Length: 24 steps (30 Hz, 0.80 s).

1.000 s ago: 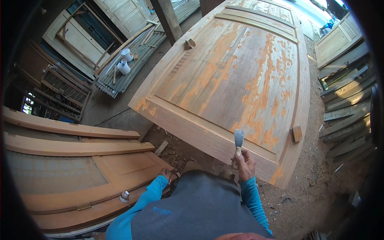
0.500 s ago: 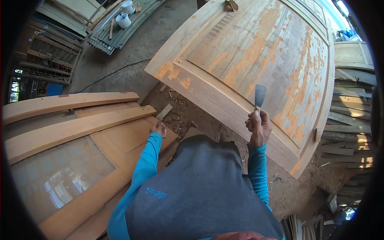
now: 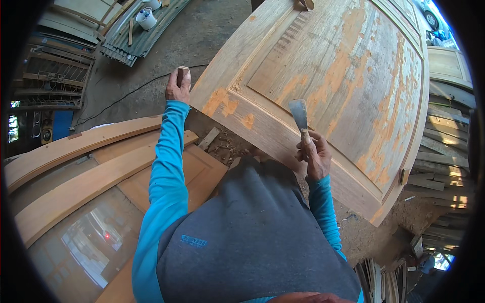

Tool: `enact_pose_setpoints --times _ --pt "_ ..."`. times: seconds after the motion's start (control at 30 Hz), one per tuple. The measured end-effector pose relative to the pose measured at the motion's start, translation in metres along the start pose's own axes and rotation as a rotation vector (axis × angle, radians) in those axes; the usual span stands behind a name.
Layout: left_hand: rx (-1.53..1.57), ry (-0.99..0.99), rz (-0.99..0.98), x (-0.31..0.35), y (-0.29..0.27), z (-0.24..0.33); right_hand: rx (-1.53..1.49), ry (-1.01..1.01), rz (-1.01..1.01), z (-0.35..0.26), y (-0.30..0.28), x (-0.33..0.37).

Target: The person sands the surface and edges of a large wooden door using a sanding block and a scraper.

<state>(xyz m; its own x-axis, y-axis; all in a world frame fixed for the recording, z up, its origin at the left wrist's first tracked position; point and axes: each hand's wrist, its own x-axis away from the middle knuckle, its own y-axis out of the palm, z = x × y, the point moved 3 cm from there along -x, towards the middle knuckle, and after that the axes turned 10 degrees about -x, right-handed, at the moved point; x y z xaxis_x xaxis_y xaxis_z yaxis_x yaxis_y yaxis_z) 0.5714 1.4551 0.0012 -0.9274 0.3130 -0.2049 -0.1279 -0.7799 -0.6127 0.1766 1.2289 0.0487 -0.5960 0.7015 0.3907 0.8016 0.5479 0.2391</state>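
Note:
A large wooden door [image 3: 283, 60] lies in front of me, its panels patched with orange filler. My right hand [image 3: 316, 155] is closed round the handle of a putty knife [image 3: 299, 113], whose wide grey blade points up and away from me over the door's near edge. Beyond the door's left corner, my left hand [image 3: 177, 90] is raised with a small brown block [image 3: 182, 76] gripped in its fingers. The block's lower part is hidden by the fingers, and its exact kind cannot be told.
To my left, another door with glass [image 3: 70, 242] and wooden rails [image 3: 91, 136] lies low. White buckets [image 3: 146, 19] stand on corrugated sheets [image 3: 124, 45] at the far left. A curled brown piece [image 3: 306, 4] and a small block [image 3: 404, 176] sit on the large door. Stacked planks [image 3: 439, 151] line the right.
My left hand has moved up and forward from beside the low door, and the brown block now shows in it. The putty knife has shifted left and tilted left in my right hand.

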Motion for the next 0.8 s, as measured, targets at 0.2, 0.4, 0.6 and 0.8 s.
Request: enact_pose_setpoints --times 0.2,0.4,0.6,0.8 --pt "-0.202 0.072 -0.036 -0.028 0.018 -0.017 0.029 0.011 -0.019 -0.006 0.01 -0.057" --pt "-0.067 0.097 -0.128 -0.077 0.038 0.005 -0.111 0.043 -0.069 -0.02 0.022 -0.074" --pt "0.009 0.276 -0.202 -0.124 0.083 0.029 -0.065 0.006 0.04 -0.02 0.035 -0.085" --pt "0.084 0.382 -0.316 -0.122 0.118 0.054 -0.115 0.052 0.248 0.007 0.08 -0.08"
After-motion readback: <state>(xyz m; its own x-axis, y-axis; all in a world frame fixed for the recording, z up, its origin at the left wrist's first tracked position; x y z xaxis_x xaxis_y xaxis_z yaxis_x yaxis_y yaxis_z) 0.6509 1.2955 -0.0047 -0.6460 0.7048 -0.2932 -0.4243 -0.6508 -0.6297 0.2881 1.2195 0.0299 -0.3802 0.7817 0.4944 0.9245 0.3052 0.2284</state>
